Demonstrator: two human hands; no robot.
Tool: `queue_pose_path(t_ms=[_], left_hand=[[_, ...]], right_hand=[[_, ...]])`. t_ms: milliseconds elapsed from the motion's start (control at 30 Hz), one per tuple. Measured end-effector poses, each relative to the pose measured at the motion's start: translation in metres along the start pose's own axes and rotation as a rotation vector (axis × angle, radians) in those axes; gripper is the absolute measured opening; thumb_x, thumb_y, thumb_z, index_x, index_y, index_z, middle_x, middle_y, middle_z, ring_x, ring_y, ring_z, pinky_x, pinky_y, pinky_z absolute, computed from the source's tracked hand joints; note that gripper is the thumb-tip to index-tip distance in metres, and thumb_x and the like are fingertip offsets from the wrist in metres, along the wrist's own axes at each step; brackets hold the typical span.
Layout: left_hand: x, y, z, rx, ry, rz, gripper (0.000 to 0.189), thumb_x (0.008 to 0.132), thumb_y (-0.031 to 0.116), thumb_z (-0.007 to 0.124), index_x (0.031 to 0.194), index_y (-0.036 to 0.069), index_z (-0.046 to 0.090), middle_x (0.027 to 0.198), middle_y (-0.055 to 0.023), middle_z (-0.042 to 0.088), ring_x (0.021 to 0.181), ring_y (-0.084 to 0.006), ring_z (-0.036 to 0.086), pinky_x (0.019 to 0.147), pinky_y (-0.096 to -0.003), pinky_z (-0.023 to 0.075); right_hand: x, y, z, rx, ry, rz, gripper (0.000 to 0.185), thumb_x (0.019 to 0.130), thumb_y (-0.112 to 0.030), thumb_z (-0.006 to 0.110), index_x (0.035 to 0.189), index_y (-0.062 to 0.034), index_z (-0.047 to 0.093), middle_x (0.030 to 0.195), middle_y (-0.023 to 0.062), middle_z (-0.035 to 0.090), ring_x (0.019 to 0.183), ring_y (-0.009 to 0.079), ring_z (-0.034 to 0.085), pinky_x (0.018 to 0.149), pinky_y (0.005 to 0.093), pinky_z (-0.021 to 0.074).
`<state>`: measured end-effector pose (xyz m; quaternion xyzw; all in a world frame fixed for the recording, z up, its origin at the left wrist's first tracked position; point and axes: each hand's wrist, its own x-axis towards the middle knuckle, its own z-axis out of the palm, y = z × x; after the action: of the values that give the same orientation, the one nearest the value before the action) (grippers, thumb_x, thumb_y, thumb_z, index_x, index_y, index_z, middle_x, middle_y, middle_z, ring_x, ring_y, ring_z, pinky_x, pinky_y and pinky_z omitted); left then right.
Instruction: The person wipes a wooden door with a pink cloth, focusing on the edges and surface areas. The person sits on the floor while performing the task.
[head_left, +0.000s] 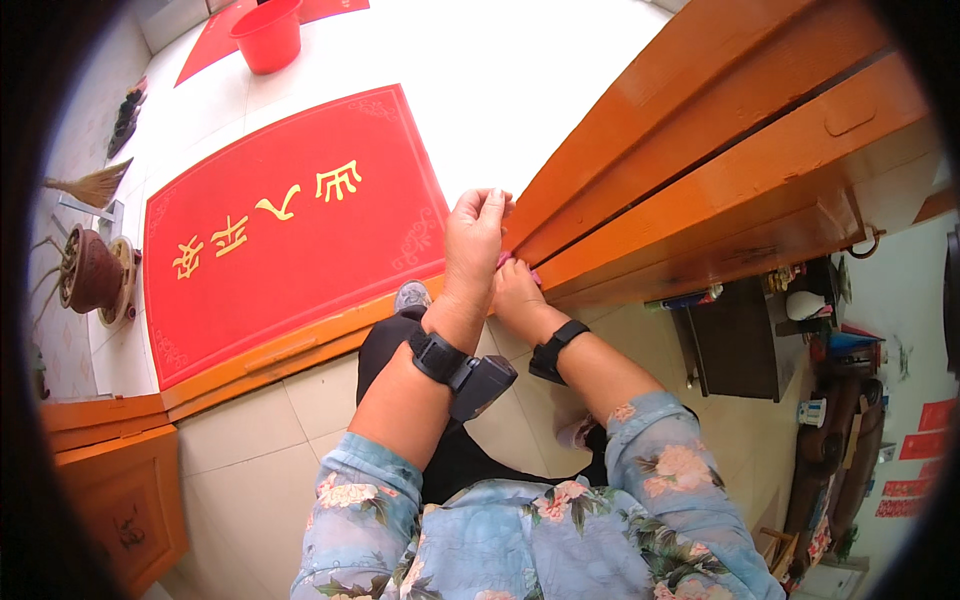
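Observation:
My right hand (519, 291) is shut on a pink cloth (535, 276), pressing it at the lower part of the orange wooden door (660, 202). Most of the cloth is hidden under the fingers. My left hand (477, 229) is raised just beyond it, beside the door frame's edge, its fingers curled in and the thumb laid against them. Nothing shows in that hand. Both wrists wear black straps, the left one carrying a dark box-shaped device (484, 386). Below the hands, one of my shoes (412, 295) stands by the orange threshold (277, 352).
Past the threshold lies a red doormat (300, 217) with yellow characters. A red bucket (268, 41) stands farther out. Left are a potted plant (94, 270) and a straw broom (94, 184). Another orange door leaf (127, 502) is lower left; a dark cabinet (731, 337) stands right.

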<state>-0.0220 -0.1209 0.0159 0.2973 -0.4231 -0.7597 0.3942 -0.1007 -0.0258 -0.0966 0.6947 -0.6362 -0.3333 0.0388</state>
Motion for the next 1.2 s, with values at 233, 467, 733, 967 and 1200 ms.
queue_pose_path(t_ms=[233,467,733,967,1200], left_hand=[[0.002,-0.006,-0.001,0.0,0.014,0.012,0.018,0.098,0.022,0.055,0.099,0.006,0.063,0.096,-0.0047,0.067,0.092,-0.0139,0.062,0.074,-0.0304,0.0478],[0.002,-0.02,-0.01,0.012,0.008,-0.012,0.019,0.098,0.024,0.055,0.099,0.006,0.062,0.096,-0.0053,0.067,0.091,-0.0142,0.061,0.072,-0.0297,0.0472],[0.003,-0.028,-0.012,0.05,0.019,0.052,0.021,0.098,0.025,0.055,0.1,0.006,0.063,0.096,-0.0061,0.067,0.091,-0.0145,0.062,0.073,-0.0302,0.0471],[0.004,-0.021,-0.007,0.066,0.036,0.024,0.02,0.098,0.024,0.055,0.1,0.006,0.063,0.096,-0.0051,0.068,0.091,-0.0144,0.063,0.074,-0.0299,0.048],[0.005,-0.017,-0.002,0.106,0.0,0.009,0.019,0.098,0.023,0.054,0.101,0.006,0.063,0.096,-0.0052,0.067,0.091,-0.0143,0.063,0.074,-0.0295,0.048]], right_hand=[[-0.053,0.031,-0.07,-0.151,0.105,-0.008,0.025,0.088,-0.018,0.057,0.106,-0.0075,0.072,0.102,0.0097,0.065,0.105,0.0292,0.058,0.109,0.0571,0.0251],[-0.198,0.181,-0.271,-0.376,0.906,0.294,0.016,0.074,-0.008,0.066,0.09,-0.008,0.065,0.095,0.0098,0.063,0.101,0.0291,0.058,0.103,0.0474,0.0404],[-0.224,0.198,-0.339,-0.488,1.107,0.411,0.006,0.082,-0.01,0.063,0.089,-0.01,0.063,0.083,0.0078,0.062,0.094,0.027,0.06,0.101,0.042,0.0404],[-0.136,0.12,-0.172,-0.194,0.817,0.158,0.021,0.072,-0.013,0.064,0.088,0.0007,0.063,0.091,0.0169,0.062,0.106,0.0338,0.06,0.108,0.0462,0.0398],[-0.06,0.032,-0.055,-0.18,0.252,0.111,0.043,0.094,-0.025,0.045,0.124,0.0007,0.062,0.12,0.0144,0.062,0.12,0.0317,0.052,0.112,0.0496,0.0259]])
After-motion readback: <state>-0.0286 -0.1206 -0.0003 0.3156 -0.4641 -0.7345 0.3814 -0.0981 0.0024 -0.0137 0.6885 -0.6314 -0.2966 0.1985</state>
